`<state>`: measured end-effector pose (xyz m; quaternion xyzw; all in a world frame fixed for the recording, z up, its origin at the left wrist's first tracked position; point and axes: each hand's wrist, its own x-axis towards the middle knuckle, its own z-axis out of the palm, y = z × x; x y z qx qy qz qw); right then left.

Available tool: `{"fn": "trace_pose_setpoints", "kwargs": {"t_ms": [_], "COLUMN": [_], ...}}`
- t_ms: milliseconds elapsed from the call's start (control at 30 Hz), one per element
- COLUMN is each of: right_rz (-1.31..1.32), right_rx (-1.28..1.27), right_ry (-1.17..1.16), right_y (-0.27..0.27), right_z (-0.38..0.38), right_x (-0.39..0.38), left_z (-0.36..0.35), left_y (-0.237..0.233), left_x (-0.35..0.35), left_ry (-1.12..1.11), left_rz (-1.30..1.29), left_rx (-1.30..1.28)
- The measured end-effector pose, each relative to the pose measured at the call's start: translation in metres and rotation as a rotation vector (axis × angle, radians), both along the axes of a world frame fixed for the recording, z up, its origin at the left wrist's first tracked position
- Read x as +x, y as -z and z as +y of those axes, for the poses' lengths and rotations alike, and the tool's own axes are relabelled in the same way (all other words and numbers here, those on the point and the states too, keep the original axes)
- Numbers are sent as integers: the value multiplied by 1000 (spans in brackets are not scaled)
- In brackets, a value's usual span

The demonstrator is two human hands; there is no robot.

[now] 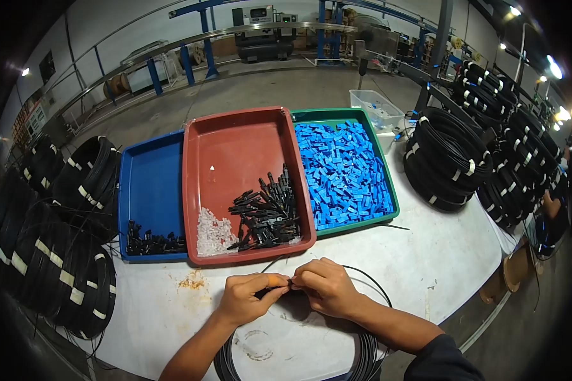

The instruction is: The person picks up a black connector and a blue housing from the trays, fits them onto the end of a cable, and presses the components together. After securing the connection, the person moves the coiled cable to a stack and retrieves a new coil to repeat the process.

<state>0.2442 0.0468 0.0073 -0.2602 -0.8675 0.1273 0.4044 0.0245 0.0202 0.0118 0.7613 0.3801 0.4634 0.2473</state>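
My left hand [253, 296] is closed, with an orange wrap round one finger, and pinches a black cable at its fingertips. Against it, my right hand [325, 287] is closed too. Its fingertips meet the left ones at a small dark piece [291, 284], mostly hidden by the fingers, so I cannot make out its kind. A coil of black cable [365, 355] lies on the white table below my hands and between my forearms. One strand of it curves up behind my right hand.
Beyond my hands, a red tray [235, 127] holds black connectors and small clear pieces. It overlaps a blue tray [151, 190] with black parts; a green tray [391, 197] holds blue pieces. Cable coils [448, 159] stack right, more coils [63, 267] left. A clear bin [376, 111] stands behind.
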Motion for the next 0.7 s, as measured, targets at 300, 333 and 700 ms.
{"fn": "trace_pose_setpoints", "kwargs": {"t_ms": [300,333,700], "right_rz": [101,100,-63], "right_rx": [-149,-157,8], "right_ry": [-78,-79,-77], "right_y": [3,3,-8], "right_z": [-4,-4,-7], "right_x": [2,2,5], "left_z": [1,1,4], "left_y": [-2,-1,10], "left_x": [-4,-3,-2], "left_ry": [52,56,111], "left_rz": [13,-7,-51], "left_rx": [-160,-172,57]}}
